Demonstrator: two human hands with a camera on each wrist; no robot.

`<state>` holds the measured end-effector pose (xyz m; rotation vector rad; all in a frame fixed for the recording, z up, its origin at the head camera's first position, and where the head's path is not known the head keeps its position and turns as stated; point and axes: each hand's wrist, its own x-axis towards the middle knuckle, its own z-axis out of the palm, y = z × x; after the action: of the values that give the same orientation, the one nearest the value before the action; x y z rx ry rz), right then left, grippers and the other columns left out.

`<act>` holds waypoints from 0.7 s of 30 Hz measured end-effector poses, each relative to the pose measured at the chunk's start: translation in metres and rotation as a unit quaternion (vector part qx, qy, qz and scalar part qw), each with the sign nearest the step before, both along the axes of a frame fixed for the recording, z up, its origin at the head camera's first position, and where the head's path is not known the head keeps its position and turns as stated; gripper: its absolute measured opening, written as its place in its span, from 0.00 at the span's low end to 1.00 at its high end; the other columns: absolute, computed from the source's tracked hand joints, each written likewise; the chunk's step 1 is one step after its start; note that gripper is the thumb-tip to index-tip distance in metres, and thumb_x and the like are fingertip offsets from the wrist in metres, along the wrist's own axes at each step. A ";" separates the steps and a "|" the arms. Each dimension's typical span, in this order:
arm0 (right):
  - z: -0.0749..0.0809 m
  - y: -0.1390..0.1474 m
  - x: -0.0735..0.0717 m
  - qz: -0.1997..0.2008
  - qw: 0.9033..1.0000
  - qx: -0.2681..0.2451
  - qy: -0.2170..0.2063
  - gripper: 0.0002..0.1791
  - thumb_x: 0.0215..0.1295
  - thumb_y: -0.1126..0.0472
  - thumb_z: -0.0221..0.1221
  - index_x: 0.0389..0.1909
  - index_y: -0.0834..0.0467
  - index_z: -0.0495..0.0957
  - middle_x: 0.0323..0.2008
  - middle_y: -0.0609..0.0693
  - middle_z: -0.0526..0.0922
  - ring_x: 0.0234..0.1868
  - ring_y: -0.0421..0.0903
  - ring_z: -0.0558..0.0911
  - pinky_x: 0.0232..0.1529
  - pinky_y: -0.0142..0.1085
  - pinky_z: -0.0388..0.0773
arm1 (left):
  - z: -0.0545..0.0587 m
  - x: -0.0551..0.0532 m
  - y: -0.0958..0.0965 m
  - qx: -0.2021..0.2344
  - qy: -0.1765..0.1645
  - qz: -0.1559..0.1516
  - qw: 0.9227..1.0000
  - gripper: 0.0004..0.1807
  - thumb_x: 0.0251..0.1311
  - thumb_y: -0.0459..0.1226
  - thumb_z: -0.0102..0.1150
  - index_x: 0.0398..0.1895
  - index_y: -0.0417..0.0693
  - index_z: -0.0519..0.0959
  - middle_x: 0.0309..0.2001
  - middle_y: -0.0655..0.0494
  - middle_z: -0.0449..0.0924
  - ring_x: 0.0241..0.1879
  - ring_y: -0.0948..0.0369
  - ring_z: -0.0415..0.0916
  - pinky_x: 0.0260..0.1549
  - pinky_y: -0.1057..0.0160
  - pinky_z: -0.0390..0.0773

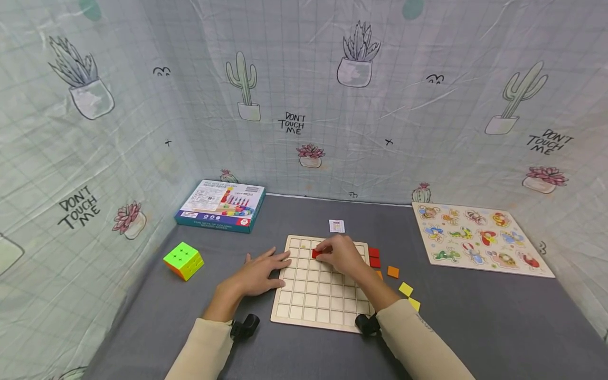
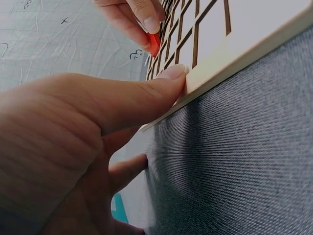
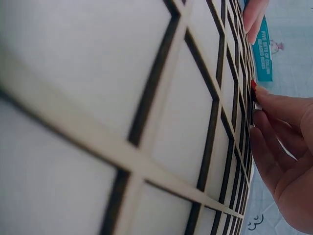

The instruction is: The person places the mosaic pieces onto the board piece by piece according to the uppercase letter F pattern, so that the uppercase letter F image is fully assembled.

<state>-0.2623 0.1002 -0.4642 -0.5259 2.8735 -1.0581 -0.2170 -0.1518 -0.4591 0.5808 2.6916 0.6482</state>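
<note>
A wooden board (image 1: 304, 315) with a grid of square recesses lies on the table before me. My right hand (image 1: 343, 255) pinches a red square tile (image 1: 315, 254) over a recess near the board's far side. In the left wrist view the red tile (image 2: 154, 44) tilts between thumb and fingers at the grid. My left hand (image 1: 258, 273) rests at the board's left edge with fingers spread; its thumb (image 2: 166, 81) touches the rim. The right wrist view shows the right hand (image 3: 288, 142) low over the far grid, the red tile (image 3: 253, 90) at its fingertips.
Red tiles (image 1: 374, 257), an orange tile (image 1: 393, 272) and yellow tiles (image 1: 406, 289) lie right of the board. A small printed card (image 1: 336, 226) is behind it. A puzzle cube (image 1: 183, 260) and a flat box (image 1: 220, 206) stand left; an insect picture board (image 1: 480, 240) lies right.
</note>
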 end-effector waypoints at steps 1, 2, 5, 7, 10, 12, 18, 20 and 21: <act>0.000 -0.001 0.000 -0.002 1.000 0.002 0.001 0.10 0.57 0.62 0.74 0.41 0.55 0.91 0.37 0.49 0.92 0.35 0.40 0.85 0.36 0.31 0.81 | 0.000 0.000 0.000 0.000 0.000 0.000 1.000 0.32 0.67 0.45 0.65 0.73 0.53 0.71 0.81 0.58 0.59 0.83 0.42 0.45 0.68 0.16 0.37; 0.000 -0.001 0.000 -0.003 1.000 0.004 0.002 0.10 0.57 0.62 0.74 0.40 0.55 0.91 0.37 0.49 0.92 0.35 0.39 0.85 0.35 0.31 0.81 | -0.001 -0.001 0.000 0.000 0.001 0.000 1.000 0.32 0.67 0.45 0.65 0.73 0.53 0.71 0.81 0.58 0.59 0.83 0.42 0.45 0.68 0.16 0.37; 0.000 -0.002 0.000 -0.007 1.000 0.008 0.003 0.10 0.56 0.62 0.74 0.40 0.55 0.91 0.37 0.48 0.92 0.35 0.40 0.85 0.36 0.32 0.81 | -0.001 -0.001 0.000 0.000 0.001 -0.001 1.000 0.32 0.67 0.45 0.65 0.73 0.53 0.71 0.80 0.58 0.59 0.83 0.42 0.45 0.68 0.16 0.37; 0.000 -0.003 0.001 -0.010 1.000 0.010 0.007 0.10 0.56 0.62 0.75 0.40 0.55 0.91 0.38 0.48 0.92 0.37 0.41 0.86 0.37 0.33 0.82 | -0.001 -0.001 0.000 0.000 0.002 -0.001 1.000 0.32 0.67 0.45 0.65 0.73 0.53 0.71 0.80 0.58 0.60 0.83 0.42 0.45 0.68 0.16 0.37; 0.000 -0.005 0.001 -0.018 1.000 0.009 0.007 0.09 0.55 0.62 0.75 0.38 0.54 0.92 0.38 0.48 0.93 0.38 0.42 0.88 0.38 0.33 0.83 | -0.001 -0.001 0.000 -0.002 0.002 0.000 1.000 0.32 0.66 0.45 0.65 0.73 0.53 0.71 0.80 0.58 0.60 0.83 0.42 0.45 0.67 0.16 0.38; 0.001 -0.006 0.002 -0.025 1.000 0.005 0.004 0.08 0.54 0.62 0.76 0.37 0.53 0.92 0.37 0.47 0.93 0.38 0.42 0.88 0.38 0.33 0.83 | 0.000 -0.001 0.000 -0.003 0.002 0.001 1.000 0.32 0.66 0.45 0.65 0.73 0.53 0.72 0.80 0.58 0.60 0.83 0.42 0.46 0.67 0.16 0.38; 0.002 -0.008 0.002 -0.040 0.999 -0.005 -0.005 0.07 0.51 0.62 0.77 0.33 0.52 0.92 0.36 0.46 0.93 0.37 0.42 0.88 0.37 0.33 0.82 | 0.000 0.000 0.000 -0.004 0.003 0.002 1.000 0.32 0.66 0.45 0.66 0.73 0.53 0.72 0.80 0.58 0.61 0.83 0.42 0.46 0.67 0.16 0.38; 0.001 -0.008 0.002 -0.044 0.999 -0.005 -0.008 0.07 0.51 0.62 0.77 0.32 0.52 0.92 0.36 0.47 0.93 0.38 0.42 0.88 0.37 0.33 0.82 | 0.000 -0.001 0.000 -0.004 0.004 0.001 1.000 0.32 0.66 0.45 0.66 0.73 0.53 0.72 0.80 0.58 0.61 0.83 0.43 0.46 0.67 0.16 0.39; 0.000 -0.008 0.001 -0.046 0.999 -0.006 -0.011 0.07 0.50 0.62 0.77 0.32 0.52 0.93 0.36 0.47 0.93 0.38 0.42 0.88 0.38 0.34 0.82 | 0.000 -0.001 0.000 -0.003 0.003 0.001 1.000 0.32 0.66 0.45 0.66 0.73 0.53 0.72 0.80 0.58 0.61 0.83 0.42 0.46 0.67 0.16 0.39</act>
<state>-0.2610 0.0921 -0.4637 -0.3822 2.9003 -1.0860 -0.2176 -0.1513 -0.4588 0.5786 2.7005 0.6389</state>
